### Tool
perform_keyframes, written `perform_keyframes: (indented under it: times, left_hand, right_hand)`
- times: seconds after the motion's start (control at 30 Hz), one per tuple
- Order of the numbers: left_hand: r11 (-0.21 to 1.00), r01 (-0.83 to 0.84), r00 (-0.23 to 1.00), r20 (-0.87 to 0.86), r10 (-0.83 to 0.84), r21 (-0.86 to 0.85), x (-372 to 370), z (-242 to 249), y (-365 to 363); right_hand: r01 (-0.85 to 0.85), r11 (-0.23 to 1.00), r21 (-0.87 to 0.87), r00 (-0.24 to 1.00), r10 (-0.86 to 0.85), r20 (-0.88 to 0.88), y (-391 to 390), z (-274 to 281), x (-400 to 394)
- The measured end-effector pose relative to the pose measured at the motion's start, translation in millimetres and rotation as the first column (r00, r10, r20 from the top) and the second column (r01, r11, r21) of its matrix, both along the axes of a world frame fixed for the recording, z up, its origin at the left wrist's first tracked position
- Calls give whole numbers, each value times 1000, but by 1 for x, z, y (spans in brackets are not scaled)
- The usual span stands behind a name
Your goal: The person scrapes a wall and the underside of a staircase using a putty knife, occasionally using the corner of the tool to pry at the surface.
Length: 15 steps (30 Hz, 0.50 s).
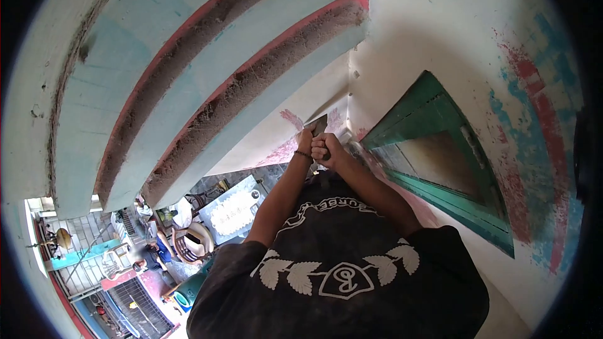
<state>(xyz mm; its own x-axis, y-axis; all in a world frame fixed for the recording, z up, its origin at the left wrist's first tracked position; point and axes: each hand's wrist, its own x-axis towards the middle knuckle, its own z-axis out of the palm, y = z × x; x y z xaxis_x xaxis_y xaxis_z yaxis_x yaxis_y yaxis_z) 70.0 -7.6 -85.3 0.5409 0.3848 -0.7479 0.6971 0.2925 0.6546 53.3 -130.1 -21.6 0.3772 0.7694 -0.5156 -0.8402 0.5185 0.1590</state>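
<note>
My left hand [304, 142], with a dark beaded bracelet at the wrist, is closed around a flat, dark grey scraper [320, 124]. Its blade sticks out above my fingers, against the wall near the corner. Pressed up beside it, my right hand [326, 150] is closed in a fist with the knuckles showing. It appears to grip the same tool's handle, which the fingers hide. Both arms reach out together over the printed black shirt [345, 314]. Patches of pinkish-red paint [286, 144] mark the wall around the blade.
Dusty, red-edged ledges [207, 103] curve overhead on the left. A green-framed opening [452, 107] is in the right wall, beside peeling blue and red paint [534, 88]. Far below are a table [233, 210], a chair [193, 242], a green barrel [185, 295] and another person [149, 257].
</note>
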Motion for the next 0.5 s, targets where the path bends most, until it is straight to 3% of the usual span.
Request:
perform_keyframes:
  times: [0.07, 0.1, 0.2, 0.23, 0.3, 0.33, 0.37, 0.4, 0.47, 0.5]
  left_hand:
    - [992, -45, 999, -21, 43, -117, -4, -9, -3]
    - [1000, -9, 997, 74, 8, 12, -4, -15, -5]
    - [986, -81, 974, 197, 108, -143, -8, 56, -21]
    - [1000, -7, 995, 103, 8, -3, -5, 32, -11]
    - [996, -55, 997, 45, 58, -72, -2, 5, -10]
    - [991, -80, 996, 15, 82, -106, -3, 3, -11]
    - [999, -45, 998, 36, 45, 20, -4, 2, -13]
    - [999, -37, 996, 80, 38, -10, -1, 19, -15]
    - [998, -17, 989, 149, 26, -62, -7, 37, -12]
    - [1000, 4, 995, 97, -2, -21, -7, 36, -11]
  right_hand:
    - [-19, 999, 41, 999, 18, 35, -6, -16, -6]
    - [-26, 998, 61, 998, 23, 61, -8, -19, -4]
    - [-26, 999, 26, 996, 23, 89, -13, 13, -5]
    - [-28, 999, 32, 998, 26, 64, -12, 3, -4]
    - [-33, 998, 44, 999, 32, 14, -9, -10, 1]
    - [-27, 998, 60, 1000, 27, 2, -10, -10, -4]
    - [-23, 997, 75, 1000, 23, -1, -13, -9, -5]
    - [-24, 996, 90, 1000, 24, 2, -16, 2, -1]
    - [-31, 1000, -1, 998, 31, 47, -9, 12, -1]
    - [-39, 999, -21, 999, 40, 28, -3, 1, 0]
